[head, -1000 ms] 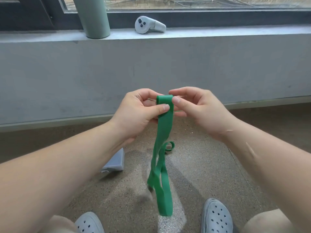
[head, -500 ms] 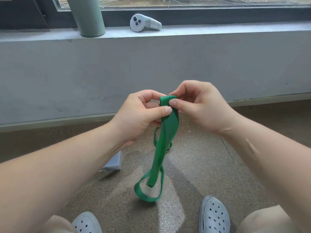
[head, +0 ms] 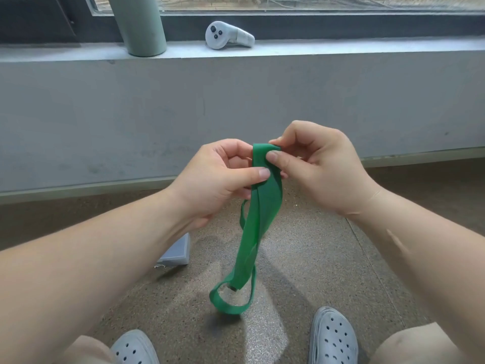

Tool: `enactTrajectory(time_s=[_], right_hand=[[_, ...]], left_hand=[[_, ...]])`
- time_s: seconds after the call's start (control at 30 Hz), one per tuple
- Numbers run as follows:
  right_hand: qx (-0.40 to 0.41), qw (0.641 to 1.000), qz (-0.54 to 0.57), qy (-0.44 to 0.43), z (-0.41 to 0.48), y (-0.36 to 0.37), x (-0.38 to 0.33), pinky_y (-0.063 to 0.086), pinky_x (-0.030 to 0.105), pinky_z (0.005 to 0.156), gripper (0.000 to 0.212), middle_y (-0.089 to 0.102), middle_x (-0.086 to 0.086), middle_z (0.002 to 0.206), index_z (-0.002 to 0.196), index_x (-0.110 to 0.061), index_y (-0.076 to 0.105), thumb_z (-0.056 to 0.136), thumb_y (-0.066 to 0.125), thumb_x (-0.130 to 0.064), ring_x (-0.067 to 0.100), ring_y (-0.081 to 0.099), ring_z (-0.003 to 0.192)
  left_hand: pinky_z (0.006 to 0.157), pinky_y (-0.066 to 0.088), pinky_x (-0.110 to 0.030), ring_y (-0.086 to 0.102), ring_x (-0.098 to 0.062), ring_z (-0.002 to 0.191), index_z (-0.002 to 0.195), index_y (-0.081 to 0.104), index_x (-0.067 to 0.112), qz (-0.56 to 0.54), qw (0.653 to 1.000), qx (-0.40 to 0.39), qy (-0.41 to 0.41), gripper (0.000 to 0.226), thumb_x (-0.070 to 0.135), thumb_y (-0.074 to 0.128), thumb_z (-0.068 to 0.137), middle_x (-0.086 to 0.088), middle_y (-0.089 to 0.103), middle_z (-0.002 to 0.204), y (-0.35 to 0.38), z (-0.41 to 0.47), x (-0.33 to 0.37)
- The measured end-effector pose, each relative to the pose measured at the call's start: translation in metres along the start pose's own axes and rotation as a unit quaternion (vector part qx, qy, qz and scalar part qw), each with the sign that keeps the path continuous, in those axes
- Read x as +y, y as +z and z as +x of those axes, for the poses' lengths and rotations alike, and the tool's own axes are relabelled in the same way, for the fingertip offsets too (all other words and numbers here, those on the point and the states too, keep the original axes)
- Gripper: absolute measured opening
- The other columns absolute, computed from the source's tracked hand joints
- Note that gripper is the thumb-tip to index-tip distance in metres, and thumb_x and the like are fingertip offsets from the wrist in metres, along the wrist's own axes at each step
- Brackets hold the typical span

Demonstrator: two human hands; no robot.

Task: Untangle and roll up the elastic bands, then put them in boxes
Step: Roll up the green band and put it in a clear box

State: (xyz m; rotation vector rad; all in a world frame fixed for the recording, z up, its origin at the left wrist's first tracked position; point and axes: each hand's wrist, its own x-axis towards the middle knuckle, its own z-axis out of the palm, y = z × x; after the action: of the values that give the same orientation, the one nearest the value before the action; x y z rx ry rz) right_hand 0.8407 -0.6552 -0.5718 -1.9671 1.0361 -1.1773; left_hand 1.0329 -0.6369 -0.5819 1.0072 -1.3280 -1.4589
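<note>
There was one green elastic band (head: 258,232), and two hands held it up in the middle of the scene, above the floor. The left hand (head: 217,185) pinched the band just below its folded top, thumb flat across the near face and the other fingers curled behind it. The right hand (head: 320,169) pinched the folded top edge itself between thumb and forefinger, its remaining fingers bent loosely into the palm. From that grip the band hung down in doubled strands, twisted along its length, and ended in one open loop low between the feet; whether the loop touched the floor could not be told. One grey box (head: 177,252) lay on the floor to the left of the band, and the left forearm covered most of it, so only a corner and one side showed. Two grey perforated clogs sat at the near edge, one on the left (head: 133,349) and one on the right (head: 333,337). On the far sill (head: 341,47) stood one pale green cylinder (head: 139,24) and, to its right and apart from it, one white handheld controller (head: 228,35) lying on its side. The floor (head: 315,258) was speckled brown stone with a bright patch under the band. A plain grey wall (head: 236,101) rose from it to the sill, with a dark-framed window (head: 288,3) above.
</note>
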Motion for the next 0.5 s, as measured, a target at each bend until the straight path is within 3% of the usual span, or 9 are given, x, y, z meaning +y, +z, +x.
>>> enactTrajectory(time_s=[0.1,0.27,0.4,0.5], right_hand=[[0.009,0.997,0.046,0.057,0.000,0.008,-0.001,0.056,0.033,0.064,0.014,0.070,0.000,0.077,0.079,-0.009,0.064,0.085,0.076,-0.011,0.014,0.065,0.067],[0.047,0.989,0.085,0.109,-0.001,0.013,-0.003,0.061,0.037,0.061,0.018,0.068,0.023,0.087,0.094,-0.008,0.065,0.085,0.080,-0.012,0.040,0.070,0.078],[0.042,0.990,0.047,0.127,-0.003,0.016,-0.001,0.061,0.034,0.064,0.010,0.073,0.014,0.078,0.083,-0.007,0.069,0.086,0.078,-0.010,0.034,0.073,0.076],[0.046,0.987,0.039,0.152,-0.003,0.018,0.002,0.059,0.033,0.061,0.010,0.075,0.013,0.075,0.083,-0.005,0.068,0.088,0.076,-0.009,0.029,0.074,0.069]], left_hand=[[0.061,0.056,-0.025,0.075,-0.016,0.072,0.098,0.069,0.006,0.012,0.999,0.035,0.029,0.020,-0.010,0.066,0.087,-0.005,0.077,0.080,0.002,0.000,-0.003],[0.074,0.059,-0.030,0.076,-0.025,0.087,0.109,0.069,0.002,-0.031,0.997,0.048,0.048,0.023,-0.011,0.060,0.091,-0.013,0.077,0.097,0.001,0.003,-0.002],[0.068,0.056,-0.026,0.074,-0.019,0.079,0.105,0.069,0.004,-0.028,0.994,0.093,0.057,0.021,-0.009,0.061,0.092,-0.009,0.078,0.090,0.000,0.006,-0.003],[0.070,0.059,-0.031,0.075,-0.021,0.081,0.106,0.068,0.003,-0.009,0.992,0.107,0.071,0.020,-0.010,0.062,0.091,-0.011,0.077,0.091,0.002,0.008,-0.002]])
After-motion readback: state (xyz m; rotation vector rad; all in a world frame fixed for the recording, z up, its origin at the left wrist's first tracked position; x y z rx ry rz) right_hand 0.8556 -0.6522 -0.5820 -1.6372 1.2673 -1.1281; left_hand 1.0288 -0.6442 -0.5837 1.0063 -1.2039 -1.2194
